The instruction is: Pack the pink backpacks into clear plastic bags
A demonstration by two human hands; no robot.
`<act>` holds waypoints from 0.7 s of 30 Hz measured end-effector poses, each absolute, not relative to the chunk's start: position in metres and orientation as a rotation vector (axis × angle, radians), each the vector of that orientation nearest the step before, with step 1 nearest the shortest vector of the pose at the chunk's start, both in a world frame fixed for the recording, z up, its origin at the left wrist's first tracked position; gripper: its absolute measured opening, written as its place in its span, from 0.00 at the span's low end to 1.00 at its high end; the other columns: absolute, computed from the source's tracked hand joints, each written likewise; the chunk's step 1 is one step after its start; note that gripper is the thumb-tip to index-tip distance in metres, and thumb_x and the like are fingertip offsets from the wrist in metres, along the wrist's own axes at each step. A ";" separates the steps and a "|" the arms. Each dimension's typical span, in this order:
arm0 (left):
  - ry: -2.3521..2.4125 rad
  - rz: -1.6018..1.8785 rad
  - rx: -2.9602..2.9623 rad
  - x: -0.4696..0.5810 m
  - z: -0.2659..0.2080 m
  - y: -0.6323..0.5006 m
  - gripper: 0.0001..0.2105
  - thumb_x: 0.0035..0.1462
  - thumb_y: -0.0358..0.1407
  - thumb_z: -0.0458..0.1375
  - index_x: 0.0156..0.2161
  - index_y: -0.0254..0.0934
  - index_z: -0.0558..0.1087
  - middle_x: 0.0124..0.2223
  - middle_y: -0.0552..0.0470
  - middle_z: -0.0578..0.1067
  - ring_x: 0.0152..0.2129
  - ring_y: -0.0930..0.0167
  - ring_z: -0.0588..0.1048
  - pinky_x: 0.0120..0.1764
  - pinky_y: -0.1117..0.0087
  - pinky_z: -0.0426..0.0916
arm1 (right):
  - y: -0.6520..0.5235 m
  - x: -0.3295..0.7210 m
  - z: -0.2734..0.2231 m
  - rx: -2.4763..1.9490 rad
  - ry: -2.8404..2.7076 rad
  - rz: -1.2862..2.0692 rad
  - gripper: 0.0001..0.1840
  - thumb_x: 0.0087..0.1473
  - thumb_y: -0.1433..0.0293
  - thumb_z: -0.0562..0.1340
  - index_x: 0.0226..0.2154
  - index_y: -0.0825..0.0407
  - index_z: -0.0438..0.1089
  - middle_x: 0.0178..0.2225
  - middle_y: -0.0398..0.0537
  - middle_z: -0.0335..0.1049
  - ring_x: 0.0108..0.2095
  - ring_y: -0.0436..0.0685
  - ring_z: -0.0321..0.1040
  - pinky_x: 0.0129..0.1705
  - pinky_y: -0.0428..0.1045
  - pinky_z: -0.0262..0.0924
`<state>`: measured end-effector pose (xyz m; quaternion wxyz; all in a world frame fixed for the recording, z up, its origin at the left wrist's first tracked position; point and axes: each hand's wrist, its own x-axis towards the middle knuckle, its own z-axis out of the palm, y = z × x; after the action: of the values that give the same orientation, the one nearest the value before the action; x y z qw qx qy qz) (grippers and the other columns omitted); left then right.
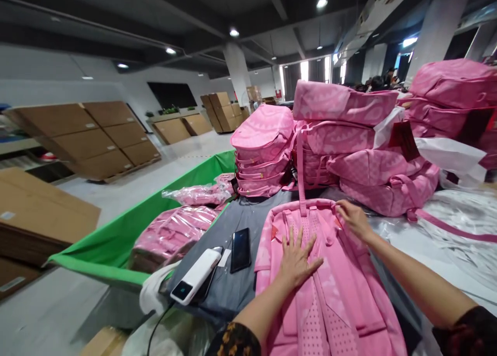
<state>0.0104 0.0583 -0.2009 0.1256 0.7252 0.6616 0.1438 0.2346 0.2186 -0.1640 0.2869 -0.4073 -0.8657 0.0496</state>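
Observation:
A pink backpack [341,288] lies on the table in front of me, its strap side facing up. My left hand [297,257] rests flat on the straps and back panel, fingers spread. At the backpack's upper right corner, my right hand [353,218] has its fingers closed on the edge. A pink strap [301,174] runs from the top of this backpack up toward the stacks behind. Just beyond stand piles of similar pink backpacks [264,148], with more stacked to the right [345,102].
Left on the grey table cover lie a black phone [240,250] and a white power bank [197,275]. A green bin [116,242] holds plastic-wrapped pink backpacks [174,231]. Clear plastic bags [462,231] lie at right. Cardboard boxes [93,136] stand on the floor.

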 end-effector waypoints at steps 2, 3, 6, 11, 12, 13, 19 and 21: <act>1.933 0.452 2.077 0.009 -0.202 0.057 0.38 0.59 0.66 0.52 0.71 0.59 0.56 0.78 0.49 0.44 0.74 0.45 0.35 0.68 0.33 0.31 | 0.251 0.252 -0.161 -1.266 -2.184 0.142 0.18 0.69 0.63 0.49 0.43 0.51 0.72 0.40 0.57 0.79 0.38 0.62 0.77 0.38 0.53 0.68; 1.929 0.466 2.066 0.008 -0.201 0.057 0.38 0.59 0.66 0.52 0.71 0.60 0.56 0.78 0.50 0.44 0.74 0.45 0.35 0.69 0.33 0.31 | 0.263 0.259 -0.164 -1.337 -2.148 0.154 0.17 0.68 0.63 0.52 0.37 0.52 0.73 0.36 0.57 0.79 0.35 0.62 0.77 0.35 0.53 0.67; 1.894 0.492 2.049 0.007 -0.196 0.057 0.36 0.60 0.65 0.51 0.71 0.61 0.55 0.77 0.53 0.45 0.74 0.46 0.39 0.69 0.35 0.32 | 0.281 0.271 -0.189 -1.491 -2.124 0.232 0.17 0.61 0.60 0.62 0.23 0.50 0.69 0.24 0.54 0.74 0.24 0.60 0.72 0.23 0.51 0.60; 1.900 0.460 2.022 0.006 -0.190 0.057 0.36 0.60 0.65 0.52 0.71 0.62 0.56 0.78 0.54 0.45 0.74 0.47 0.41 0.70 0.36 0.32 | 0.302 0.294 -0.212 -1.628 -2.093 0.367 0.15 0.60 0.60 0.64 0.26 0.51 0.72 0.21 0.43 0.71 0.21 0.52 0.67 0.26 0.47 0.61; 1.905 0.449 2.020 0.006 -0.190 0.058 0.36 0.60 0.65 0.52 0.71 0.62 0.55 0.78 0.54 0.45 0.74 0.47 0.41 0.70 0.36 0.32 | 0.309 0.300 -0.208 -1.649 -2.062 0.362 0.15 0.61 0.61 0.62 0.26 0.51 0.72 0.22 0.45 0.72 0.22 0.54 0.68 0.27 0.49 0.62; 1.907 0.441 2.019 0.006 -0.189 0.058 0.36 0.60 0.65 0.52 0.71 0.62 0.55 0.78 0.55 0.45 0.74 0.47 0.42 0.70 0.36 0.32 | 0.316 0.306 -0.202 -1.661 -2.032 0.350 0.14 0.60 0.62 0.61 0.26 0.50 0.73 0.22 0.49 0.73 0.24 0.57 0.70 0.29 0.51 0.63; 1.899 0.444 2.030 0.006 -0.188 0.057 0.37 0.60 0.65 0.52 0.71 0.62 0.54 0.77 0.55 0.45 0.74 0.47 0.42 0.70 0.36 0.33 | 0.321 0.321 -0.159 -1.579 -1.919 0.277 0.13 0.54 0.61 0.57 0.23 0.47 0.70 0.28 0.56 0.76 0.34 0.64 0.75 0.37 0.54 0.65; 1.885 0.471 2.030 0.006 -0.189 0.057 0.37 0.60 0.66 0.51 0.71 0.61 0.55 0.78 0.55 0.45 0.74 0.47 0.41 0.70 0.36 0.32 | 0.309 0.323 -0.147 -1.550 -1.836 0.199 0.16 0.57 0.57 0.54 0.22 0.45 0.65 0.26 0.55 0.73 0.32 0.65 0.72 0.35 0.55 0.62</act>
<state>0.0057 0.0566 -0.1889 0.1649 0.7125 0.6617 0.1654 0.3234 0.3087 -0.1467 0.3572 -0.6006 -0.7112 0.0772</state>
